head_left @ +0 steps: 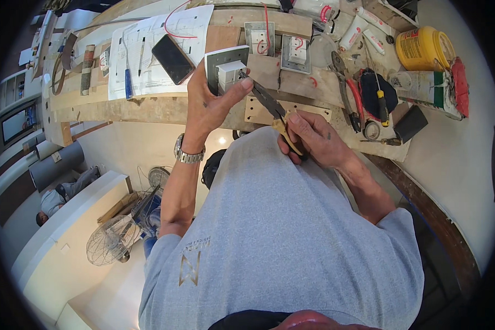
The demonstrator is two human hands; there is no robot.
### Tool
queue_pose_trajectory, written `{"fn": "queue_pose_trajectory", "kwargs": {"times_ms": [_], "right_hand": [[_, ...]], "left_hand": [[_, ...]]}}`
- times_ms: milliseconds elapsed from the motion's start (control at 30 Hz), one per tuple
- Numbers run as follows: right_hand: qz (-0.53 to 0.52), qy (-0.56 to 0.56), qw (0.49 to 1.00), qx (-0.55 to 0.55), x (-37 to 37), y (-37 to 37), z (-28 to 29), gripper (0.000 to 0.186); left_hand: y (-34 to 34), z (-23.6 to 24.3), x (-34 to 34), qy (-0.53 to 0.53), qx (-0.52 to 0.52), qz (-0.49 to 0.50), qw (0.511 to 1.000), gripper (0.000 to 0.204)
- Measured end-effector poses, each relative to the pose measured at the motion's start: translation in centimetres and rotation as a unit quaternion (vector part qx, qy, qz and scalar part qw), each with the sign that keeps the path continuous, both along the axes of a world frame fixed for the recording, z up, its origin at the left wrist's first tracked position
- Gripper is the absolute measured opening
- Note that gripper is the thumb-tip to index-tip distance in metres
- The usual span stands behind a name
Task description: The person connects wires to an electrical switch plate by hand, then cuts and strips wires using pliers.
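Note:
My left hand [210,109] grips an electrical wall plate [219,56] on its edge, with the white module block [229,75] on its back facing right. In my right hand [316,137] is a pair of long-nose pliers [270,104] with yellowish handles. The pliers' jaws reach up to the white block, beside my left thumb; whether they grip a part there is too small to tell. Two more wall plates lie back-up on the bench: one plate [259,38] straight beyond my hands, another plate [296,54] to its right, both with short red wires.
Left on the wooden bench [165,104] are a drawing sheet [140,41], a black phone [172,59] and a blue-handled screwdriver [128,82]. Red-handled pliers [353,96], a yellow screwdriver [381,102], a yellow tub [421,48] and white tubes [355,32] stand right. A wire-cage fan [113,240] is lower left.

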State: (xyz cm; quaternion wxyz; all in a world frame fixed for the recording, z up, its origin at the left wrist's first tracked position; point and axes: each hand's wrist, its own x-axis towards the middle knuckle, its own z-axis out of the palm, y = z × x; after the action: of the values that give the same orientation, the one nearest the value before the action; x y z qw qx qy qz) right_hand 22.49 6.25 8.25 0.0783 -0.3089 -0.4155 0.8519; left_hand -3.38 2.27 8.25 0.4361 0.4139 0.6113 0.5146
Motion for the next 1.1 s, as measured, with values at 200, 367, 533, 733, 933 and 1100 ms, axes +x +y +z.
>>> {"fn": "queue_pose_trajectory", "kwargs": {"times_ms": [200,367,533,733,933,1100], "right_hand": [[-0.011,0.027,0.999,-0.027,0.9,-0.2,-0.8,0.051],[0.002,0.015,1.000,0.000,0.8,-0.3,-0.6,0.051],[-0.003,0.010,1.000,0.022,0.7,-0.5,-1.1,0.050],[-0.012,0.033,0.999,-0.032,0.9,-0.5,-1.6,0.048],[-0.013,0.058,0.996,-0.071,1.0,0.6,-0.8,0.043],[0.017,0.052,0.998,-0.017,1.9,1.7,1.0,0.039]], "left_hand": [[0.1,0.2,0.7,0.048,0.034,-0.009,0.998,0.050],[0.0,0.6,-0.3,-0.002,-0.027,-0.053,0.998,0.048],[-0.3,0.3,0.3,0.052,-0.006,-0.024,0.998,0.050],[0.0,0.0,0.2,0.013,-0.023,-0.027,0.999,0.053],[0.3,-0.7,0.3,-0.195,-0.051,-0.067,0.977,0.054],[0.4,-3.3,-0.7,-0.404,-0.050,0.006,0.914,0.065]]}}
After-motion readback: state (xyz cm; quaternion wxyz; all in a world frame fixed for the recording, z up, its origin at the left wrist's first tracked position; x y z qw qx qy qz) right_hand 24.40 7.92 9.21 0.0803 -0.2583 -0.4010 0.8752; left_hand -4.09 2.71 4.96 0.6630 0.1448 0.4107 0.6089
